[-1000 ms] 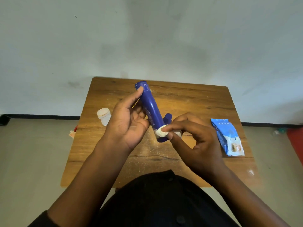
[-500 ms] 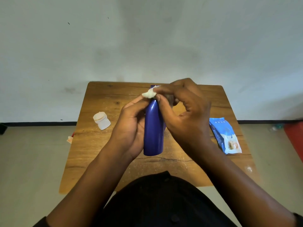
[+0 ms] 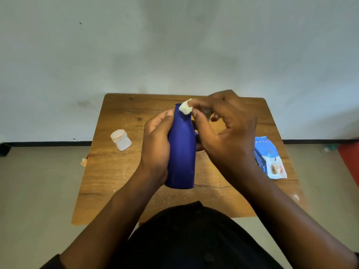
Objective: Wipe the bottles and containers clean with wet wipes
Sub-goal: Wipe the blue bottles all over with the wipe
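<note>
A tall blue bottle (image 3: 181,152) is held upright above the wooden table (image 3: 108,171), base toward me. My left hand (image 3: 155,144) grips its left side, fingers curled round the body. My right hand (image 3: 227,133) pinches a small wadded white wet wipe (image 3: 185,108) between thumb and forefinger and presses it against the bottle's top end. The bottle's far side and cap are hidden by my fingers.
A small white jar (image 3: 120,139) lies tilted on the table's left part. A blue wet wipes pack (image 3: 270,160) lies near the right edge. A scrap of orange and white litter (image 3: 84,162) sits by the table's left edge. A red object (image 3: 349,162) is on the floor at far right.
The bottle swung from a slant to upright, and my right hand carried the wipe from the bottle's near end up to its top end, where it stays.
</note>
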A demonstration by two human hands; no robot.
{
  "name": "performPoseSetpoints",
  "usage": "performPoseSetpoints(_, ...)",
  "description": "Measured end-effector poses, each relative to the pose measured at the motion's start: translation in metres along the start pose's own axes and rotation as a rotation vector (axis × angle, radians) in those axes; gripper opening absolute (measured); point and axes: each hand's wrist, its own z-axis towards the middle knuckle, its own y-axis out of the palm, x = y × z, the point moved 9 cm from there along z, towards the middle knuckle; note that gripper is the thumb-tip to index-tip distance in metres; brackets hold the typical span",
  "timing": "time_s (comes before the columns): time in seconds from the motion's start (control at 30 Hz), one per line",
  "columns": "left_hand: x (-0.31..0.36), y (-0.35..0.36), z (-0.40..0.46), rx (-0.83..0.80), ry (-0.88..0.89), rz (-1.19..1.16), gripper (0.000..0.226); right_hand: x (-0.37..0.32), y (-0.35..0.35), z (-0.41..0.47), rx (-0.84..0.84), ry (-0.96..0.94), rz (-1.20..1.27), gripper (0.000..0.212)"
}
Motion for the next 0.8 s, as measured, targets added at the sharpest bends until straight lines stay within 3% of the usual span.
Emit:
performPoseSetpoints(0.13,0.006,-0.003,-0.003,0.016,0.033,0.011,0.029,-0.008,-0.001,-0.004,-0.031,-0.035,0.004,0.018)
performPoseSetpoints(0.37,0.007,-0.005,-0.001,-0.044,-0.001,0.036,0.039,-0.015,0.014,-0.048,-0.290,-0.119,-0.017,0.018)
performPoseSetpoints(0.6,0.001,0.010,-0.008,-0.105,-0.065,0.068,0.027,0.002,0.003,-0.009,-0.115,0.011,-0.029,0.018)
performPoseSetpoints(0.8,-0.004,-0.009,0.003,0.034,-0.097,-0.004,0.032,-0.009,0.024,-0.026,-0.240,-0.026,-0.079,0.018)
